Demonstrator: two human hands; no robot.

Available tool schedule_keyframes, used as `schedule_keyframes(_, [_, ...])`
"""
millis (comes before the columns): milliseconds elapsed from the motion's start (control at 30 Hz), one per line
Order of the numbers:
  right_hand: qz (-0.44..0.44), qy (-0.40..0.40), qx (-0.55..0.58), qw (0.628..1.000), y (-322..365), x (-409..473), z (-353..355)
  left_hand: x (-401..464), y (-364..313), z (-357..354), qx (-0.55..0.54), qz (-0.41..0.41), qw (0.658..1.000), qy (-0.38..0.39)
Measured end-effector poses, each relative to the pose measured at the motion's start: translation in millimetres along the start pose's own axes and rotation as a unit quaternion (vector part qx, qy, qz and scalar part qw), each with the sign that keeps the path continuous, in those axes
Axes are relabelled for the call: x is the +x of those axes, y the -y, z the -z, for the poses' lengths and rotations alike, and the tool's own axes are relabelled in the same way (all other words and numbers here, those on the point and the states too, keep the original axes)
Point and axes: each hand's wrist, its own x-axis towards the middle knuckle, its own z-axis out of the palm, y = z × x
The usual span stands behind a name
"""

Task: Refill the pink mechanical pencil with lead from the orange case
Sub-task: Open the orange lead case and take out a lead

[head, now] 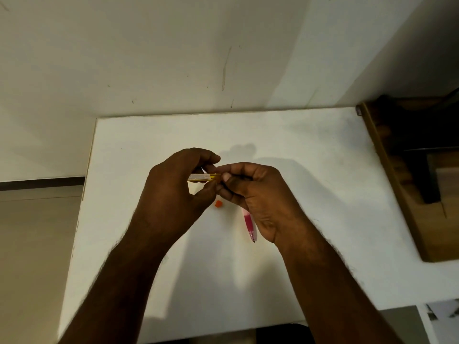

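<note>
My left hand (171,192) holds the orange lead case (202,177) level above the white table (310,184), its open end pointing right. My right hand (258,194) meets that end with thumb and fingertips pinched together; whether a lead is between them is too small to tell. The pink mechanical pencil (249,223) points down toward the table under my right palm, tip nearest me; its upper part is hidden by the hand, so I cannot tell if the hand grips it. A small orange cap (218,204) lies on the table below my hands.
The white table stands against a white wall. A brown wooden board or box (407,184) sits along the table's right edge. The floor shows at the left.
</note>
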Motion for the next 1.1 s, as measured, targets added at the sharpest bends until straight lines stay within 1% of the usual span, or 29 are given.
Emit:
schedule_keyframes(67, [0.038,-0.028,-0.07,0.996,0,1,0,0,1,-1,-0.001,0.016,1.0,-0.004])
schedule_keyframes(167, [0.101,-0.073,-0.182,0.976,-1,1,0,-1,3,-4,-0.006,0.043,0.999,-0.005])
schedule_keyframes(267, [0.134,-0.102,-0.256,0.952,-1,1,-2,-1,5,-7,-0.004,0.055,0.998,0.001])
schedule_keyframes(367, [0.165,-0.115,-0.311,0.929,-1,0,-3,-2,7,-11,-0.026,0.064,0.998,0.007])
schedule_keyframes(467, [0.21,-0.128,-0.376,0.893,0,-3,-5,-2,9,-13,-0.038,0.065,0.997,0.013])
schedule_keyframes(533, [0.23,-0.142,-0.401,0.875,1,-5,-5,-3,11,-14,-0.04,0.066,0.997,0.015])
schedule_keyframes(633, [0.247,-0.176,-0.4,0.865,7,-6,-1,-3,15,-16,-0.029,0.079,0.996,0.018])
schedule_keyframes(733, [0.249,-0.238,-0.379,0.859,14,-5,8,-3,19,-20,-0.008,0.103,0.994,0.027])
schedule_keyframes(767, [0.239,-0.25,-0.362,0.866,16,-5,11,-4,19,-22,0.002,0.11,0.993,0.032])
schedule_keyframes(833, [0.205,-0.26,-0.31,0.891,19,-3,18,-4,21,-26,0.018,0.124,0.991,0.04])
schedule_keyframes(967, [0.153,-0.246,-0.186,0.939,22,-4,25,-2,22,-32,0.043,0.148,0.987,0.054])
schedule_keyframes(1100, [0.136,-0.24,-0.112,0.955,25,-4,26,-1,21,-32,0.048,0.148,0.987,0.047])
